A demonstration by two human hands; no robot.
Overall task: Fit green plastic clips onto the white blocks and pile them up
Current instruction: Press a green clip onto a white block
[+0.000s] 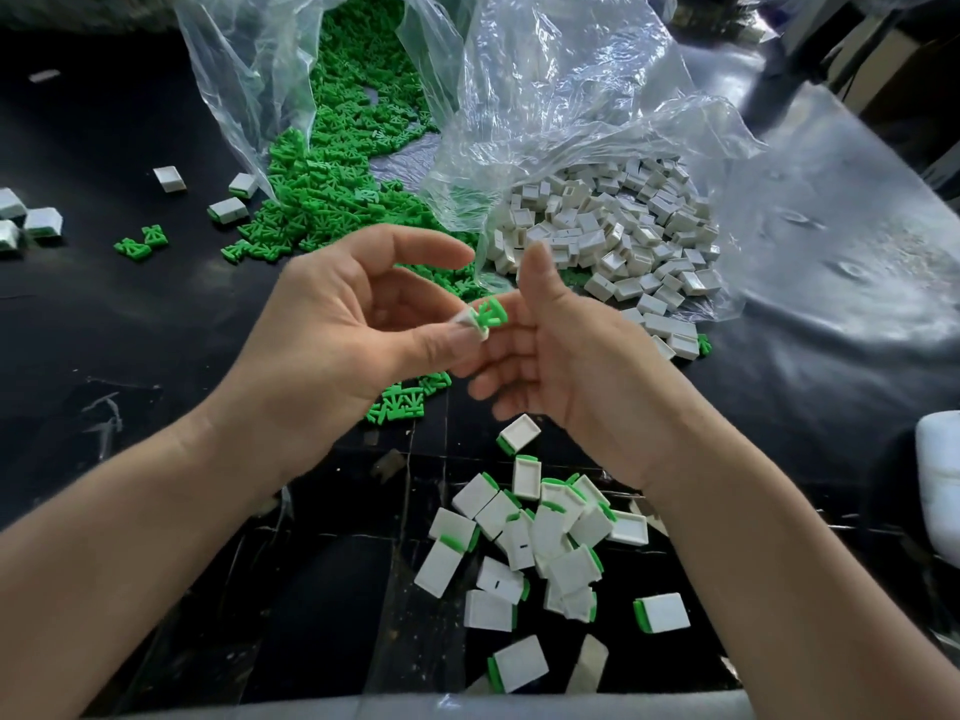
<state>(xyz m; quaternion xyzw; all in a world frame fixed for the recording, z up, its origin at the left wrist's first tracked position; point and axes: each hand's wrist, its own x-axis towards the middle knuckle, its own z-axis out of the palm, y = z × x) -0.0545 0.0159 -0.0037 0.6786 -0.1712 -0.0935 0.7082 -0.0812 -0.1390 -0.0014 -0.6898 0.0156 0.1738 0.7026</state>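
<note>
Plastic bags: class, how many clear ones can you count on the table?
2. The clip bag, upper middle, spills green clips; the block bag, to its right, holds white blocks. More could lie outside the frame.

surface: black table (pixel 104 330) | green clips heap (pixel 332 200) | white blocks heap (pixel 623 236) | assembled pile (pixel 535 543)

Black, scuffed table (pixel 130 314) bearing two crumpled clear plastic bags, one (pixel 249 70) lying open at the far edge and the other (pixel 571 96) just beside it toward the far right corner, with a white rounded object (pixel 937 485) at the right edge.
</note>
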